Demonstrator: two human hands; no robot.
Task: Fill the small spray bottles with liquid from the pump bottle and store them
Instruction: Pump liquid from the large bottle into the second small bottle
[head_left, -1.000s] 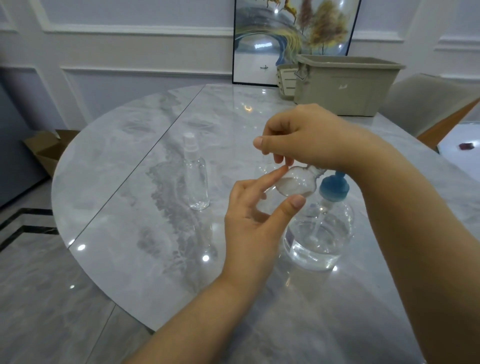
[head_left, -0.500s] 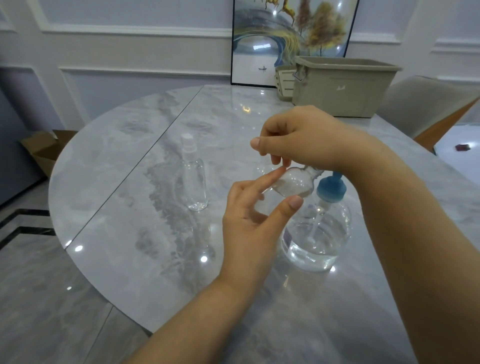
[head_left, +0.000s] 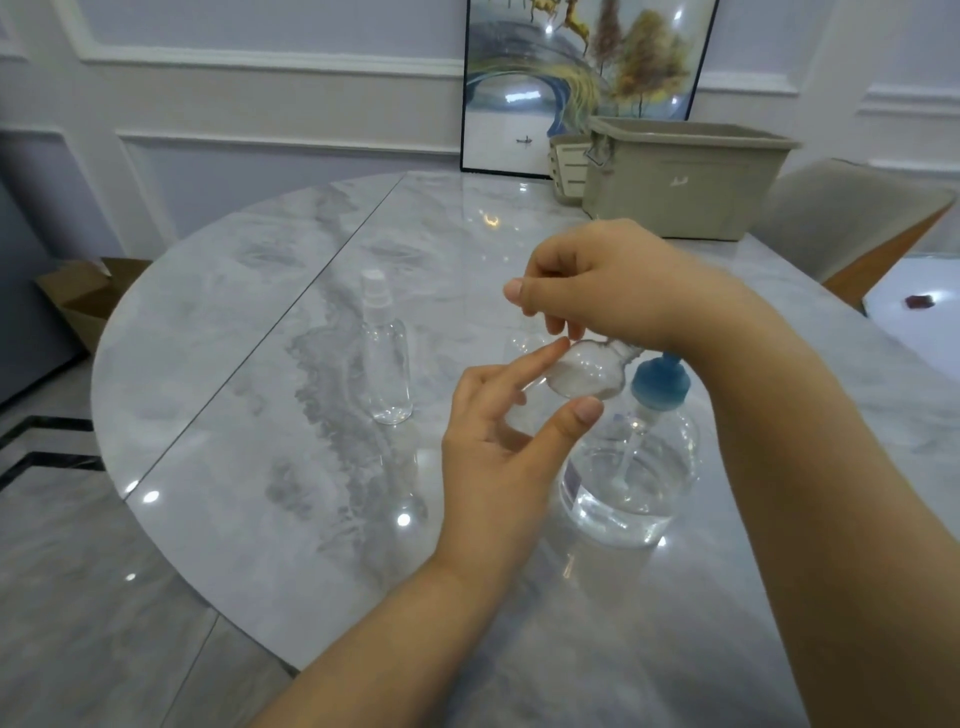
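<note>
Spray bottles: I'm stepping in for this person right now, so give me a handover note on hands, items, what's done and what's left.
Left hand: pinches the small clear bottle, tilted above the table.
Right hand: fingers curled at that bottle's neck; what it holds is hidden.
Pump bottle: upright beside the hands, partly full.
Second spray bottle: stands capped to the left; fill level unclear.
Storage bin: at the far edge.
Left: fill and close the held bottle, store both.

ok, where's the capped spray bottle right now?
Head view: the capped spray bottle stands upright on the marble table, left of both hands and the pump bottle, untouched.
</note>
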